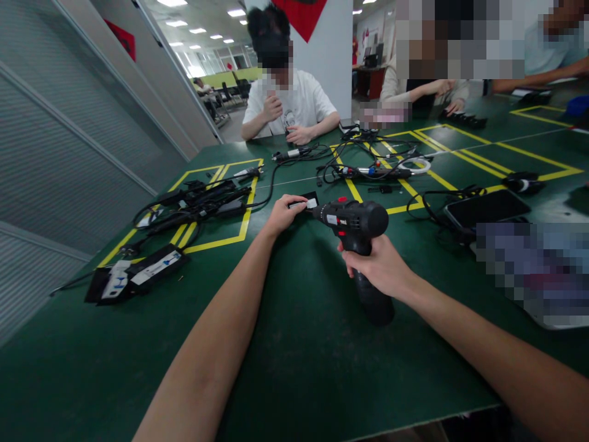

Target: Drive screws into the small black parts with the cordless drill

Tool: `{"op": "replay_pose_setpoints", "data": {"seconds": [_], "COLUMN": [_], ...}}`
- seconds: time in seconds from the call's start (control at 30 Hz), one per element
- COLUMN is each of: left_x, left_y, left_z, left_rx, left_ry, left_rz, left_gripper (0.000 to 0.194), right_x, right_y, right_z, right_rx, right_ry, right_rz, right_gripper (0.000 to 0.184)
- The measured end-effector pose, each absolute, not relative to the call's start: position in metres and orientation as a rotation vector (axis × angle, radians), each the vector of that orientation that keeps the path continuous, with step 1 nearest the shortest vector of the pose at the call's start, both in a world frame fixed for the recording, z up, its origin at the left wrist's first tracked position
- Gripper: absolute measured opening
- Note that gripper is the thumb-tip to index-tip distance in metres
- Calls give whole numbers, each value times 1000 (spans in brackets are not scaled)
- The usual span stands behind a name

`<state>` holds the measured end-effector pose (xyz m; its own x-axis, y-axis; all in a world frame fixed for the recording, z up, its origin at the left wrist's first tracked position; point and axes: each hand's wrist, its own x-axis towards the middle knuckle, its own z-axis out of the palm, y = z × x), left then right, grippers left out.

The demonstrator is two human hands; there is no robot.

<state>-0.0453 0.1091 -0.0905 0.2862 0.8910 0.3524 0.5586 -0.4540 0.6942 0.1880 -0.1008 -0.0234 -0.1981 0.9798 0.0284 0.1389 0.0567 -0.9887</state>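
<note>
My right hand (380, 267) is wrapped round the grip of a black cordless drill (356, 224), whose nose points left. At the drill's tip lies a small black part with a white label (307, 202), resting on the green table (299, 331). My left hand (284, 213) is closed on that part, pinching it at its left end. Both forearms reach in from the bottom of the view.
Black adapters and cables (197, 199) lie at the left inside yellow tape lines, with labelled black packs (138, 273) nearer. More cables (372, 169) and a dark phone (488, 209) lie to the right. People sit across the table. A glass wall runs along the left.
</note>
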Motion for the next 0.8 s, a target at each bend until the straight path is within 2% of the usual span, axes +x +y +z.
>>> {"op": "replay_pose_setpoints", "data": {"seconds": [0.37, 0.8], "left_x": [-45, -44], "left_y": [110, 110], "left_z": [-91, -92], "left_rx": [2084, 2049], "left_ry": [1289, 1287], "left_rz": [1024, 1038], "left_gripper": [31, 31], "right_x": [188, 188], "right_y": [-102, -102], "right_z": [-19, -21], "right_rx": [-1227, -1203], "right_ry": [-1483, -1488], "right_rz": [1258, 1255], "right_gripper": [18, 15]}}
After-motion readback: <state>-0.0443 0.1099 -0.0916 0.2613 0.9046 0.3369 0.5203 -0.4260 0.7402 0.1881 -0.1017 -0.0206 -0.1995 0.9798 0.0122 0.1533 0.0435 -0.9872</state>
